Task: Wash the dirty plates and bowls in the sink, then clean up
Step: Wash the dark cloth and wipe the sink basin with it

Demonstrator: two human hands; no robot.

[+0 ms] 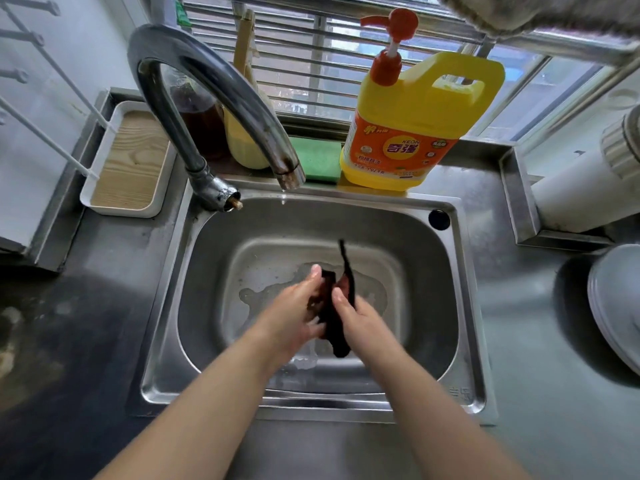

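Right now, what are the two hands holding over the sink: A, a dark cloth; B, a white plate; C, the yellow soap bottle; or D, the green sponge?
A: the left hand and right hand both grip a dark cloth above the sink, while the green sponge and yellow soap bottle sit untouched on the ledge behind.

Barred window [311, 46] above steel counter [519, 341]
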